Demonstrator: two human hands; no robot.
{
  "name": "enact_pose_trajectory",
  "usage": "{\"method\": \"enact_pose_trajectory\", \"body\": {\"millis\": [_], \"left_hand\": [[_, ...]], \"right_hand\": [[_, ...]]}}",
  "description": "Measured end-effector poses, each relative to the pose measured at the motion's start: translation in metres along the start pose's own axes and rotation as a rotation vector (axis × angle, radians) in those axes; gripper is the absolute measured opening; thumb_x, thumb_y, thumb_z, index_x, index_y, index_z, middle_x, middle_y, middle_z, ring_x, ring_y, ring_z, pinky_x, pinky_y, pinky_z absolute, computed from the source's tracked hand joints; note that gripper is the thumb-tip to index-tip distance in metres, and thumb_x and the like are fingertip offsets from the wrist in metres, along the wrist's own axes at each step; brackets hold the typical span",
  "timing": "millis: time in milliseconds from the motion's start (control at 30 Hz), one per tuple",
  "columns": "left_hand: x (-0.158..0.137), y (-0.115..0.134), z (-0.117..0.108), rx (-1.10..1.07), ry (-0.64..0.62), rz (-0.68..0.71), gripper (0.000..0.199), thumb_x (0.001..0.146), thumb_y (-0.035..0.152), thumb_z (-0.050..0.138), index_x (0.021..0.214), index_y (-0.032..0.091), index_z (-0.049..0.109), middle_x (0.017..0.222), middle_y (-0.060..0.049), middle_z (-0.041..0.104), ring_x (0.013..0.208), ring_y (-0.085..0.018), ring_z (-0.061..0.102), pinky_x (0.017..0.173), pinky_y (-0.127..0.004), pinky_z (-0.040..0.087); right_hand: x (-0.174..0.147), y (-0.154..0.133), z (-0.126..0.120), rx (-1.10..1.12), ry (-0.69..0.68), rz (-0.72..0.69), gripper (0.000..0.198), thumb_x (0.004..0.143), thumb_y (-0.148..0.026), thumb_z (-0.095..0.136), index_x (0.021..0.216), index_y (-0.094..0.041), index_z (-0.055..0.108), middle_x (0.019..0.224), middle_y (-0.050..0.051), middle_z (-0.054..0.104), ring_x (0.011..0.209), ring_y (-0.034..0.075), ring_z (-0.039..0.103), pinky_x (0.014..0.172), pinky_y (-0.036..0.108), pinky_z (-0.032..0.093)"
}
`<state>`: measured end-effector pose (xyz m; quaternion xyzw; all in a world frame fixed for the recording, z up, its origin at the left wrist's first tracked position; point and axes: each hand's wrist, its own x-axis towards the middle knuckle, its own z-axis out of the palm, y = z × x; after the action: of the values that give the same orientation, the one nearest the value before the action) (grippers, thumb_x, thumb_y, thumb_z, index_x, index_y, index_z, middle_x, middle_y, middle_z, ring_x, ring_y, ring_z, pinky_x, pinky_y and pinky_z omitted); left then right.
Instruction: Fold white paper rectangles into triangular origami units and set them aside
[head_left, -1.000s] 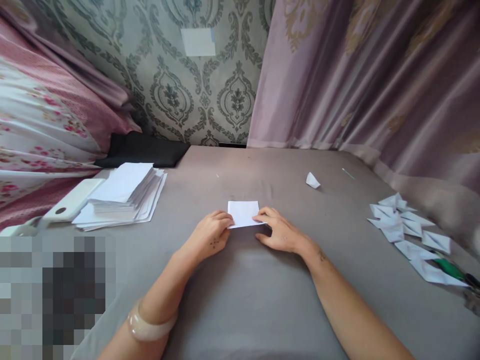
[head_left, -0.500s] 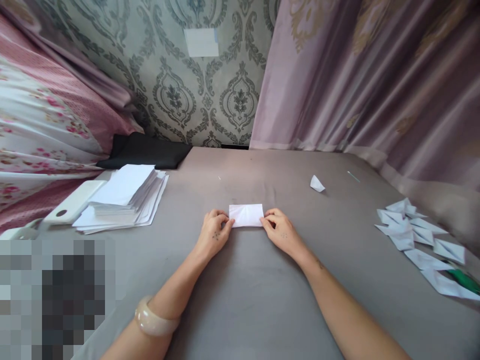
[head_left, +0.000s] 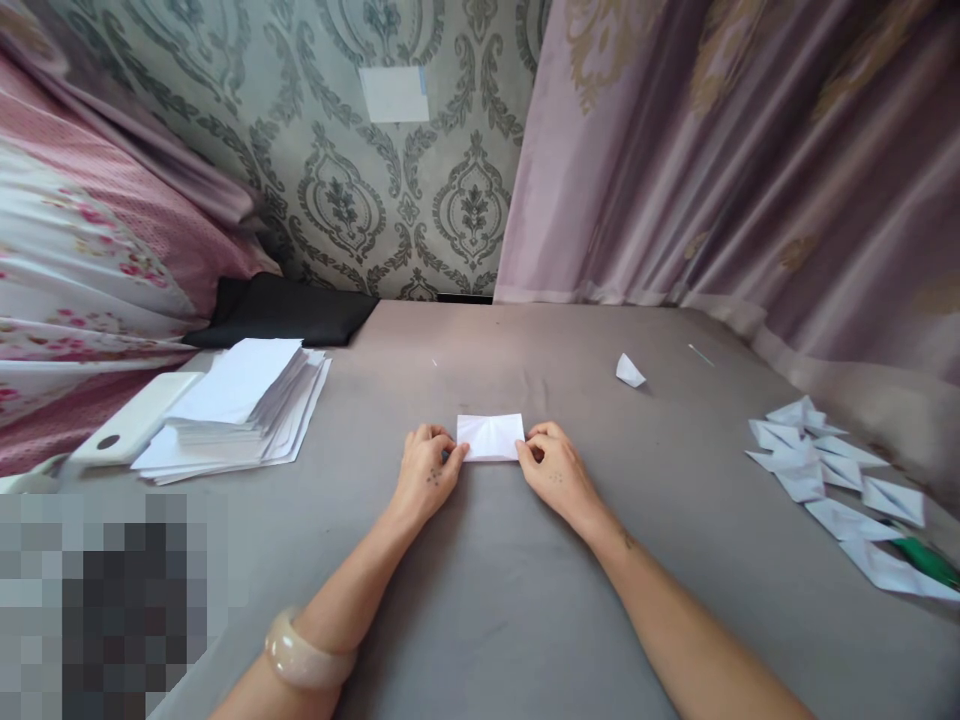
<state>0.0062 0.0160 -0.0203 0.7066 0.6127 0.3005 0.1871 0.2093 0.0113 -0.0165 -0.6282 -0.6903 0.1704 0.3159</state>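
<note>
A small folded sheet of white paper (head_left: 490, 438) lies between my hands near the middle of the grey-covered table, with faint creases fanning from its centre. My left hand (head_left: 430, 468) pinches its left edge, thumb on the lower corner. At the right edge, my right hand (head_left: 553, 470) has its thumb on the lower corner and its fingers curled behind. A pale bangle (head_left: 309, 650) circles my left forearm.
A stack of white paper (head_left: 240, 400) sits at left beside a white flat object (head_left: 135, 420) and a black cloth-like item (head_left: 289, 308). Several folded paper pieces (head_left: 799, 470) lie at right near a green object (head_left: 928, 560). One small folded paper (head_left: 630, 370) stands further back.
The paper's upper edge now dips slightly at the middle and its creases show more. My right thumb has shifted a little inward on the paper. The whole view has shifted slightly.
</note>
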Motion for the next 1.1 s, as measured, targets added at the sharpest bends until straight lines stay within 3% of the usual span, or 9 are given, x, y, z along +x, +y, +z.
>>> {"method": "enact_pose_trajectory", "body": {"millis": [500,1100], "left_hand": [[0.002,0.002,0.005,0.056,0.042,-0.030,0.030,0.083,0.034,0.053,0.062,0.017,0.064,0.089,-0.010,0.060,0.089,-0.024,0.053,0.082,-0.040,0.046],[0.001,0.005,0.005,0.173,-0.001,-0.018,0.030,0.087,0.037,0.051,0.066,0.017,0.059,0.091,-0.009,0.057,0.088,-0.025,0.048,0.077,-0.038,0.044]], "right_hand": [[0.003,-0.005,0.002,-0.129,-0.008,0.016,0.027,0.083,-0.024,0.049,0.056,-0.020,0.048,0.086,0.006,0.056,0.072,0.015,0.058,0.075,0.029,0.045],[0.005,-0.013,0.000,-0.314,-0.061,0.033,0.023,0.085,-0.024,0.047,0.062,-0.019,0.052,0.088,0.007,0.056,0.065,0.014,0.055,0.064,0.027,0.042]]}}
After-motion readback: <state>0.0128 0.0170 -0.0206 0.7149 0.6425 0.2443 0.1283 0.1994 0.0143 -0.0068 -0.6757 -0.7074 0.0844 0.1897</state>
